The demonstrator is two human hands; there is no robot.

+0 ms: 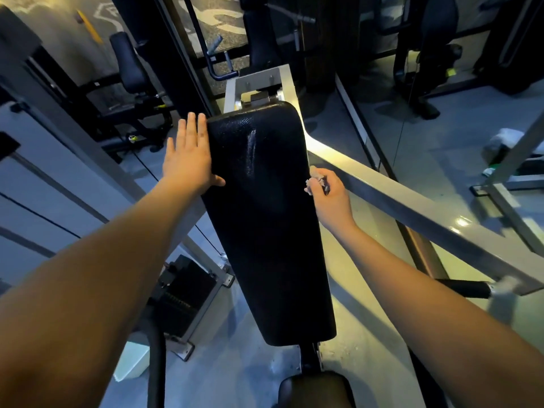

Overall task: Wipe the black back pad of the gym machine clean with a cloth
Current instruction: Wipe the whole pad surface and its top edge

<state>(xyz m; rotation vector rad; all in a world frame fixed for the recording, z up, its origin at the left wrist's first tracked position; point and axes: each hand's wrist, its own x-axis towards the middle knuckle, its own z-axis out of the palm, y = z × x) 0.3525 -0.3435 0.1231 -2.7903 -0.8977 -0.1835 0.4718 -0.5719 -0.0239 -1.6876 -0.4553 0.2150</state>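
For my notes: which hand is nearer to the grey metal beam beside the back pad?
Right. The right hand, holding the cloth, is at the edge of the back pad next to the beam; the left hand rests on the pad's opposite edge.
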